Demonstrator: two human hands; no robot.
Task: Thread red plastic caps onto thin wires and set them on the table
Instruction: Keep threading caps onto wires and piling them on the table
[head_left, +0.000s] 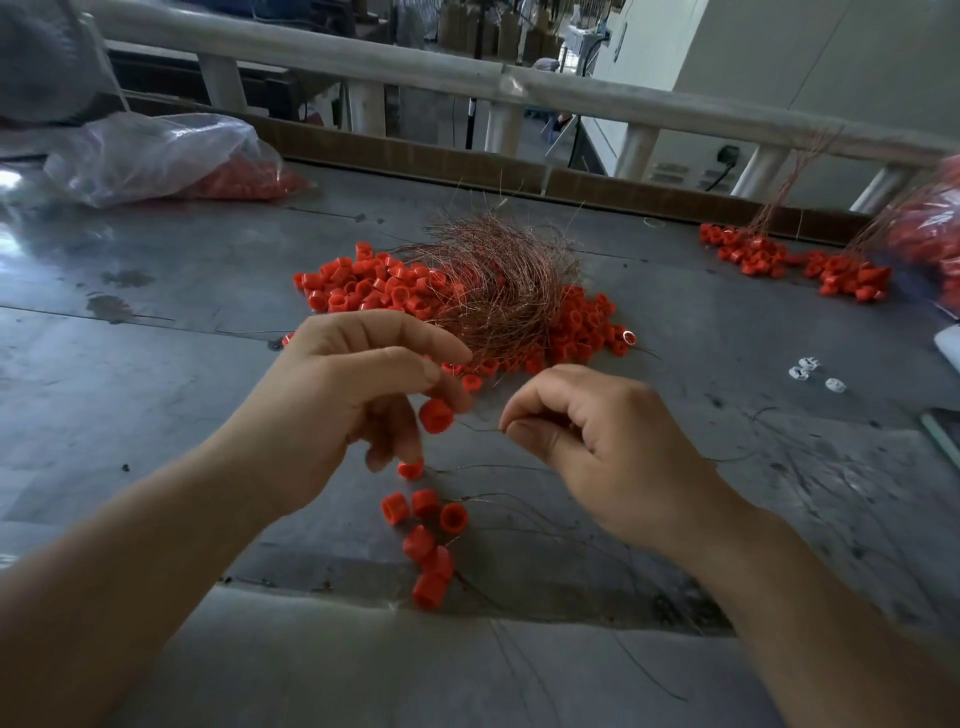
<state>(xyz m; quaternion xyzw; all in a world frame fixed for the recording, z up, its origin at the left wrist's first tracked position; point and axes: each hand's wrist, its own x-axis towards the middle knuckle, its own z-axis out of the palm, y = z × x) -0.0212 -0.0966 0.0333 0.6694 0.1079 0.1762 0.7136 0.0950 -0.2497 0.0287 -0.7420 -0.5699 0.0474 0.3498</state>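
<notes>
My left hand (358, 395) pinches a red plastic cap (435, 415) between thumb and fingers above the grey table (156, 322). My right hand (587, 441) pinches a thin wire (480, 427) whose tip points at that cap. Below the hands lie several red caps with wires through them (423, 540). Behind the hands sits a pile of loose red caps (363, 291) with a tangled bundle of copper wires (498, 280) on top.
A clear plastic bag of red caps (171, 156) lies at the back left. More wired caps (795, 262) lie at the back right beside another bag (930, 234). Small white parts (813, 371) sit to the right. A pale railing (467, 78) runs behind the table.
</notes>
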